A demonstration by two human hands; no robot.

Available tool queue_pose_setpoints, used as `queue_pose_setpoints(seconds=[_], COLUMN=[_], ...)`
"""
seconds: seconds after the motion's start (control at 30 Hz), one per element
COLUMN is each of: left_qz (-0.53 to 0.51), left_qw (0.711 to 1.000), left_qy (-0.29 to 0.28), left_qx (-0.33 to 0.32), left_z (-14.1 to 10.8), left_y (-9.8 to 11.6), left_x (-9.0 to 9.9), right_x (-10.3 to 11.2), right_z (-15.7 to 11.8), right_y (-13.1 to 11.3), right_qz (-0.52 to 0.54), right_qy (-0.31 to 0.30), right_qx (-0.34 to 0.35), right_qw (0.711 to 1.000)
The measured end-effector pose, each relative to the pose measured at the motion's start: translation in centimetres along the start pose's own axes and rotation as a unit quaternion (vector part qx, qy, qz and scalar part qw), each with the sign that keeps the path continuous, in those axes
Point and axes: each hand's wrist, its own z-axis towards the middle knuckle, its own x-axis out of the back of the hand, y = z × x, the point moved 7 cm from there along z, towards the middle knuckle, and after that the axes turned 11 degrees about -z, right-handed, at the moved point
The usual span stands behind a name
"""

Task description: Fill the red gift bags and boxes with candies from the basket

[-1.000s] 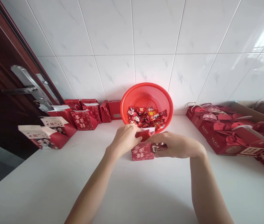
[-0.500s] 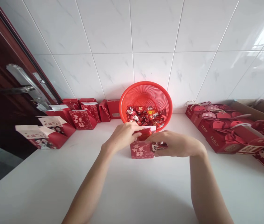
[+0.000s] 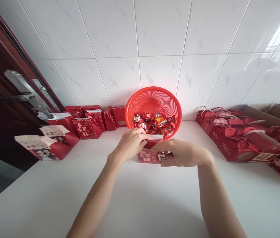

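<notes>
A small red box [image 3: 148, 156] with pale lettering stands on the white table in front of the basket, its top open. My left hand [image 3: 131, 142] is closed on the upper left edge of this box. My right hand [image 3: 182, 153] is at the box's right side, its fingers bent round a wrapped candy [image 3: 164, 157] in front of the box; some fingertips lie at the box's rim. Just behind both hands, the red basket [image 3: 155, 96] tilts forward with several wrapped candies [image 3: 152, 124] inside.
Several red boxes [image 3: 87, 128] stand at the left, some with raised flaps. On the right are cardboard trays [image 3: 259, 114] with ribboned red boxes [image 3: 239, 138]. Behind the white table [image 3: 135, 198] rises a tiled wall; a dark door [image 3: 3, 109] is at the left.
The box's top has opened wider between my hands, and its front has tipped or shifted slightly. My right hand has moved a little left, still with the candy. The view has shifted slightly.
</notes>
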Motion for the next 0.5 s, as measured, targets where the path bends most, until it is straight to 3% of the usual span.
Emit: queue_pose_setpoints(seconds=[0.17,0.33,0.4,0.5], left_qz=[0.013,-0.066,-0.112,-0.177], left_qw=[0.999,0.996,0.992,0.982], left_qy=[0.038,0.036,0.017,-0.008], left_qx=[0.021,0.055,0.060,0.069], left_z=[0.6,0.7,0.6,0.3], left_y=[-0.6,-1.4,-1.7,-2.2], left_x=[-0.5,-0.7,-0.8,-0.8], right_x=[-0.2,0.2,0.8,2.5], right_z=[0.1,-0.3,-0.7,-1.2], right_y=[0.0,0.4,0.8,1.5], right_qz=[-0.005,0.004,0.012,0.064], right_qy=[-0.017,0.006,0.033,0.132], right_qx=[-0.013,-0.004,-0.003,-0.013], right_qw=[1.000,1.000,0.999,0.989])
